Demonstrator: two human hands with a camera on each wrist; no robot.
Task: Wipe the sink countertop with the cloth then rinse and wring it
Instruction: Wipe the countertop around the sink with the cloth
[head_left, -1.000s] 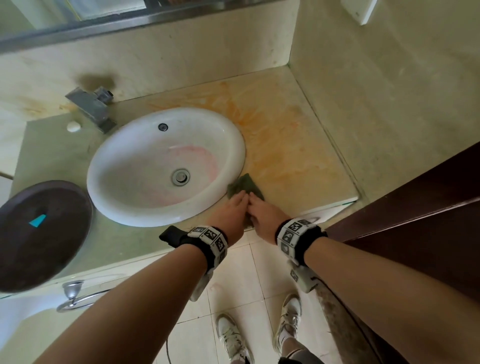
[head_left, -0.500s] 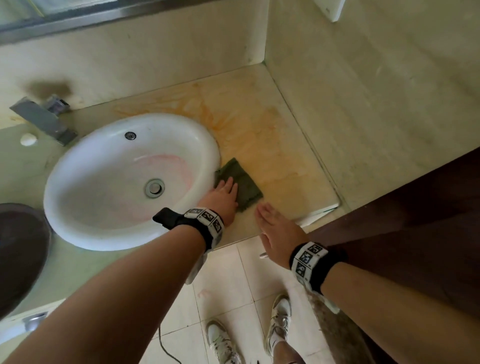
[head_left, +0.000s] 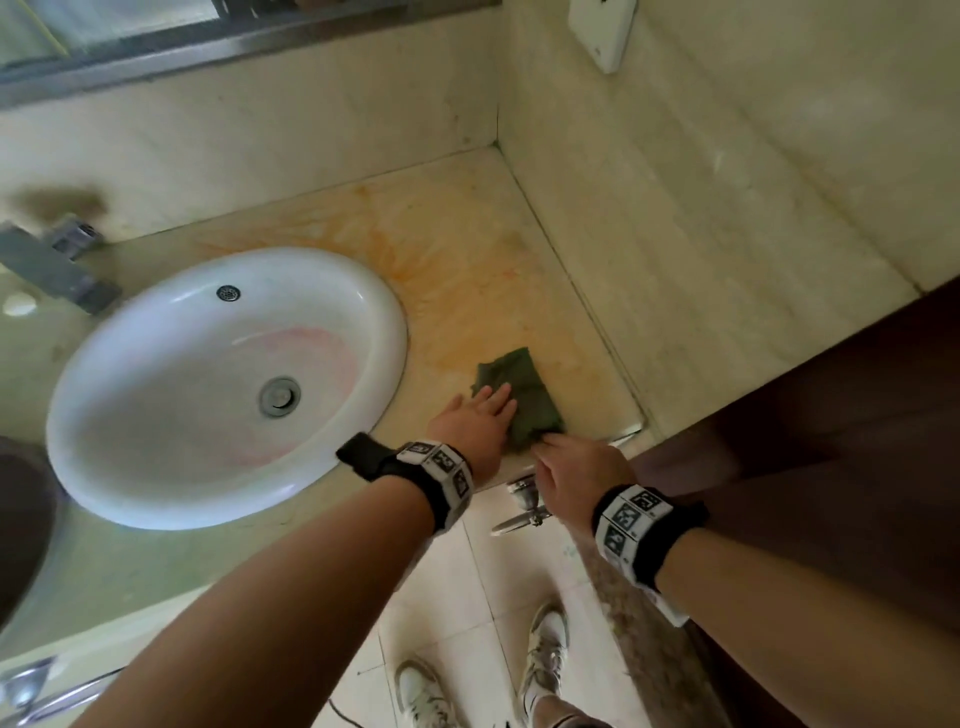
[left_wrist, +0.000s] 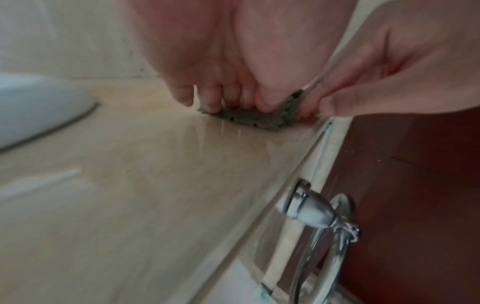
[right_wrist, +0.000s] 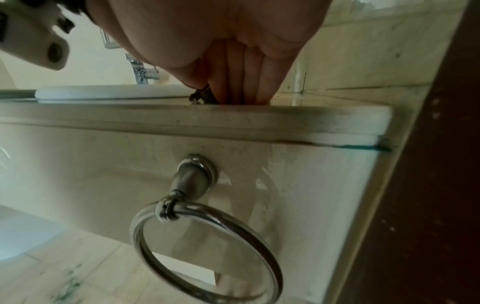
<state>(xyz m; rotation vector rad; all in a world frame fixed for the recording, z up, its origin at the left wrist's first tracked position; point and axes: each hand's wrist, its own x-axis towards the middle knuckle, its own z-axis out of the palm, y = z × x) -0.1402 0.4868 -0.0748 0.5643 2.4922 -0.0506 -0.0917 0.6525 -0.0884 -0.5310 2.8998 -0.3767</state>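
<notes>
A dark green cloth (head_left: 519, 400) lies crumpled on the stained beige countertop (head_left: 467, 291), right of the white sink (head_left: 387, 312) and near the front edge. My left hand (head_left: 493, 402) lies flat on the cloth's left part, fingers pressing it down; the left wrist view shows those fingers (left_wrist: 213, 100) on the cloth (left_wrist: 249, 119). My right hand (head_left: 550, 441) reaches over the counter's front edge and pinches the cloth's near corner. In the right wrist view a bit of cloth (right_wrist: 201, 96) sits between thumb and fingers (right_wrist: 233, 88).
The grey faucet (head_left: 52, 265) stands behind the sink at far left. A chrome towel ring (right_wrist: 192, 181) hangs on the counter's front face below my right hand. A dark wooden door (head_left: 805, 441) is close on the right, tiled walls meet at the back corner, and a dark round object (head_left: 21, 519) lies at far left.
The left hand slid the cloth right, away from the sink rim toward the front right corner. The right hand rose from below the counter edge onto the cloth's near corner.
</notes>
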